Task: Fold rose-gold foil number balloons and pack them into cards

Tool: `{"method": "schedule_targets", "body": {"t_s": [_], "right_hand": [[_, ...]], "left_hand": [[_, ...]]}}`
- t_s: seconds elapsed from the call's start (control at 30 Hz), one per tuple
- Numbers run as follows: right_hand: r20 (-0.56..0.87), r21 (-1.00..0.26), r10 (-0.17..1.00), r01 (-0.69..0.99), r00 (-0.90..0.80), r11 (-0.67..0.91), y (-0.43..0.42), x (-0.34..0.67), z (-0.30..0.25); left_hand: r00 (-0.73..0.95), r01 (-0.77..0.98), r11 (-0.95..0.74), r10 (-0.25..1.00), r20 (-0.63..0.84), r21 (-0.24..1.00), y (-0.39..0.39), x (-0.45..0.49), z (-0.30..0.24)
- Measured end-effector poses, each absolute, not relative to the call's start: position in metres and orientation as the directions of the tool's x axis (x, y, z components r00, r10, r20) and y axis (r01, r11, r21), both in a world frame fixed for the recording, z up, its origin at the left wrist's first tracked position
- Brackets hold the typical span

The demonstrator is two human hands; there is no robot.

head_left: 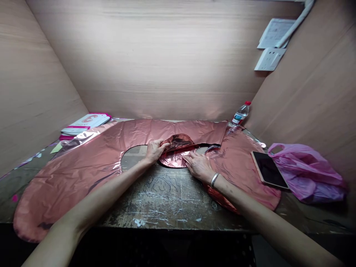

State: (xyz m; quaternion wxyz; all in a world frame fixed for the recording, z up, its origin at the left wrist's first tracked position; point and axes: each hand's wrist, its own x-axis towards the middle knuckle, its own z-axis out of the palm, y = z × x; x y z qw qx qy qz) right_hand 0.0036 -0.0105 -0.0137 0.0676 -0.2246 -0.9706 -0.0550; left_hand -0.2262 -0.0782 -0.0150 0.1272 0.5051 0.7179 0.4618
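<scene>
Copper-coloured foil (pixel 69 159) is pinched by the nearly closed left hand (pixel 154 150) and touched by the half-open right hand (pixel 200 167).

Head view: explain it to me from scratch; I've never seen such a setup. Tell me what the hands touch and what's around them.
There is no machine, only a person's two bare hands. The picture comes from a camera worn on that person's head, looking forward and down. The left hand has its grip on a raised fold of a large copper-pink foil sheet; the right hand, with a bangle at the wrist, touches the foil close by. The sheet spreads over a scratched table. On the right are a phone, a pink plastic bag and, farther back, a red-capped bottle; at the back left sits a printed stack.
</scene>
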Motion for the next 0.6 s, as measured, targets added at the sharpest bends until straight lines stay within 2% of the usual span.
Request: {"method": "schedule_targets", "body": {"t_s": [0.13,0.27,0.37,0.47,0.53,0.6], "right_hand": [[0.178,0.06,0.425,0.441,-0.888,0.896,-0.009,0.001,-0.015],[0.172,0.02,0.503,0.513,-0.847,0.858,-0.005,0.001,-0.013],[0.329,-0.031,0.591,0.617,-0.737,0.787,0.0,0.0,-0.008],[0.5,-0.078,0.585,0.639,-0.639,0.765,0.011,-0.008,0.002],[0.468,-0.059,0.556,0.603,-0.687,0.795,0.022,-0.018,0.012],[0.329,-0.045,0.541,0.56,-0.774,0.827,0.035,-0.031,0.024]], "left_hand": [[-0.261,0.829,-0.056,0.841,0.473,0.557,-0.087,-0.222,-0.02],[-0.061,0.904,-0.189,0.831,0.553,0.385,-0.092,-0.228,-0.028],[0.052,0.937,-0.253,0.784,0.618,0.242,-0.093,-0.233,-0.03],[0.051,0.947,-0.249,0.739,0.671,0.203,-0.091,-0.234,-0.025],[0.057,0.949,-0.254,0.721,0.691,0.187,-0.089,-0.233,-0.02],[0.056,0.952,-0.253,0.695,0.717,0.172,-0.091,-0.229,-0.015]]}}
